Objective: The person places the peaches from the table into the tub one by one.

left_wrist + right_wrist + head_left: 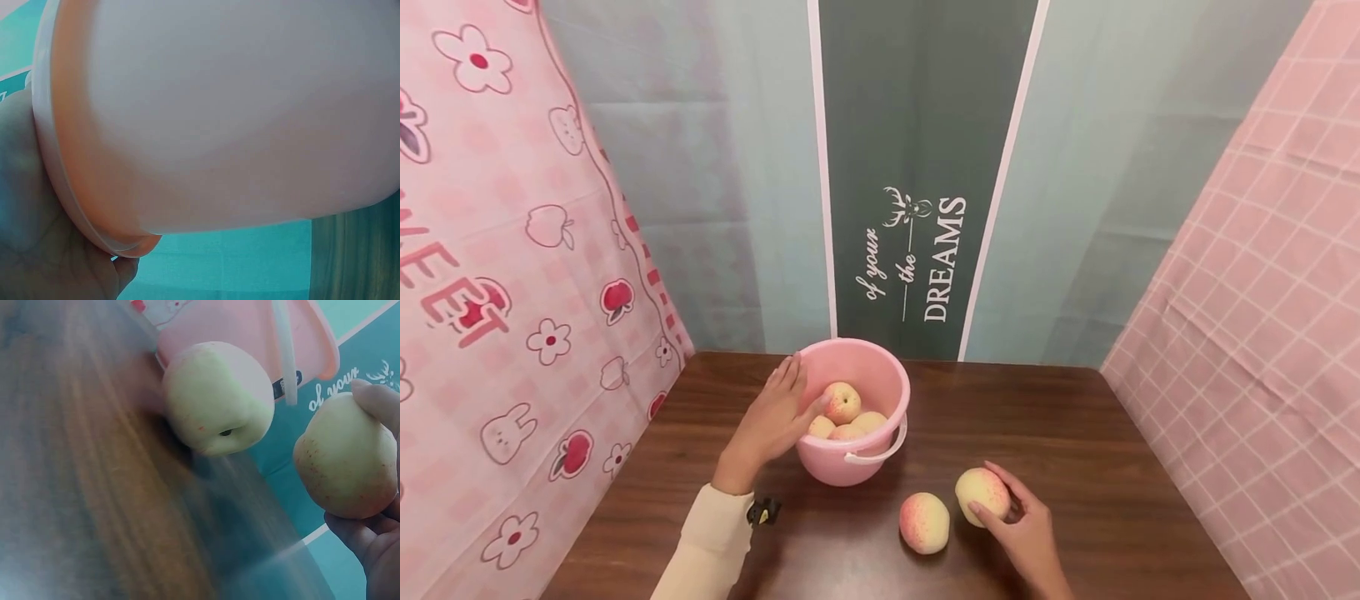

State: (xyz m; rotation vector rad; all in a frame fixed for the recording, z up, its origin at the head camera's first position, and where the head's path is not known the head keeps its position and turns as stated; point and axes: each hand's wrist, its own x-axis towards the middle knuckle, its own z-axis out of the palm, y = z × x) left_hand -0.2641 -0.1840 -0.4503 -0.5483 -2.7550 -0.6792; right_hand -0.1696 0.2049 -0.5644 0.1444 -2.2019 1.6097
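Note:
On the table a pink bucket (842,467) stands upright, with several peaches (842,402) inside. My left hand (778,410) rests on the bucket's left rim, fingers straight and the thumb reaching over the opening. The left wrist view is mostly filled by the bucket's outer wall (225,137), with the palm (37,212) against the rim. Between thumb and fingers my right hand (1026,525) holds a yellow and red peach (981,497), seen also in the right wrist view (347,459). Just left of it a second peach (924,523) lies on the table.
The bucket's white handle (880,454) hangs down at its front right. A brown wooden table (1015,408) carries everything. Behind it hangs a green and teal cloth (925,125); pink patterned cloths stand at the left (550,275) and right (1247,333).

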